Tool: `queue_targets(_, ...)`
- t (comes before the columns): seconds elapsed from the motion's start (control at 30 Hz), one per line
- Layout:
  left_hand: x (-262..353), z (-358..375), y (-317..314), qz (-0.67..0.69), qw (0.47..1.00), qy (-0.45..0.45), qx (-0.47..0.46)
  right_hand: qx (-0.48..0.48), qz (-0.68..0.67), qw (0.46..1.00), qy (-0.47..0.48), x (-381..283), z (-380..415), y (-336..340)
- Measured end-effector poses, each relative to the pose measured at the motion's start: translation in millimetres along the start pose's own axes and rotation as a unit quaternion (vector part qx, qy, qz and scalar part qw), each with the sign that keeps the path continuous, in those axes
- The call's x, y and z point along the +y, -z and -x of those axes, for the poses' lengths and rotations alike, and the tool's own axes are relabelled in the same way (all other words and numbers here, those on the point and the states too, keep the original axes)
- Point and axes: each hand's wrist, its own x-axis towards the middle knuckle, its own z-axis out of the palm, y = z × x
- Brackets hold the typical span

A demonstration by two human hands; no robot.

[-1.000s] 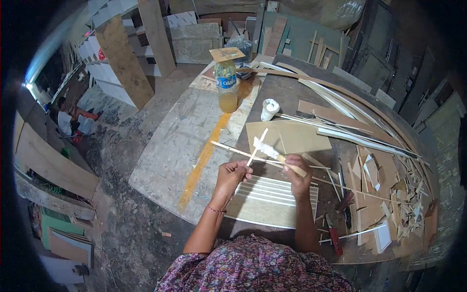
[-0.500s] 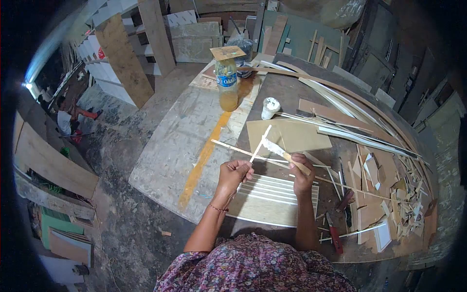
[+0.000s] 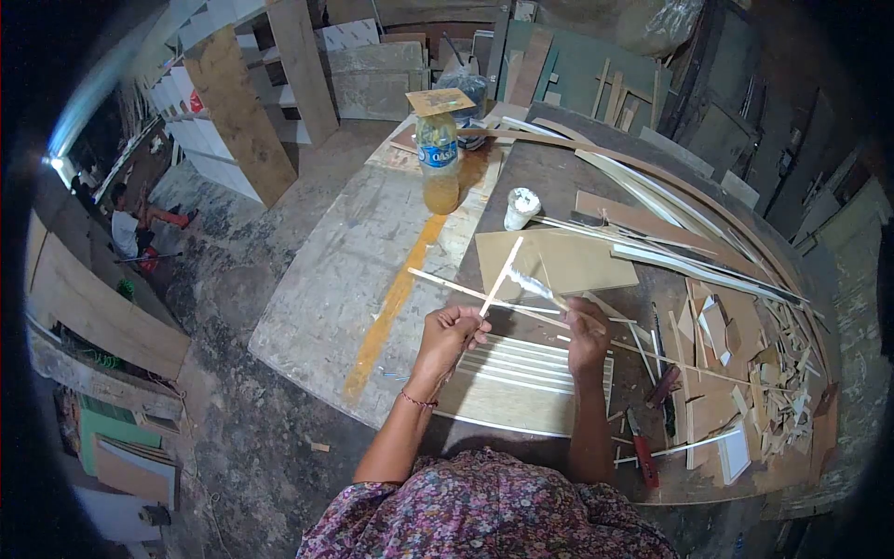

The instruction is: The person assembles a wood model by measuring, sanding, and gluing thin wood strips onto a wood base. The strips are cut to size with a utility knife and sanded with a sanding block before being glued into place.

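Observation:
Pinched between the fingers of my left hand (image 3: pixel 449 343) is a thin wooden strip (image 3: pixel 504 272), slanting up and away. My right hand (image 3: pixel 587 335) grips a flat wooden stick (image 3: pixel 533 286) whose far end is coated in white paste, and that coated end is right at the strip's side. Below both hands lies a pale board (image 3: pixel 507 402) with several white strips across its upper part. Another long thin strip (image 3: pixel 445 280) rests on the table beyond my left hand. A cup of white paste (image 3: pixel 521 209) stands farther back, near a flat tan sheet (image 3: pixel 596 261).
A plastic bottle (image 3: pixel 440 172) with a square board on top stands on the table (image 3: pixel 317 289). Wood scraps (image 3: pixel 778 391) and a red-handled tool (image 3: pixel 643 456) lie at the right. Long strips (image 3: pixel 670 205) run along the back right. A person (image 3: pixel 130 224) sits on the floor far left.
My right hand has turned, and its stick's coated end has shifted slightly down and right along the strip. My left hand keeps its pinch on the strip, almost unmoved.

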Motion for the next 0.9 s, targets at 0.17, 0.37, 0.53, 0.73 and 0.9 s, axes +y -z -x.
queue_targets(0.17, -2.8, 2.0, -0.7, -0.022, 1.0, 0.009, -0.008, 0.011, 0.051, 0.998, 0.04, 9.5, -10.7, -0.3)
queue_targets(0.37, -4.9, 0.2, 1.8, -0.021, 1.0, -0.007, 0.004, -0.019, 0.098, 0.995, 0.004, 6.1, 10.2, -16.3)
queue_targets(0.53, -1.7, 0.0, -0.6, -0.018, 1.0, -0.004, 0.005, -0.033, 0.046, 0.997, -0.05, 0.6, 19.2, -23.9)
queue_targets(0.73, -1.0, 2.2, -1.3, -0.025, 0.999, 0.016, 0.014, 0.007, -0.016, 1.0, 0.005, 9.6, 1.0, -8.8)
queue_targets(0.9, -0.4, 2.2, 1.1, 0.019, 0.998, 0.058, -0.013, 0.017, -0.164, 0.986, -0.011, 20.7, -8.5, -7.2)
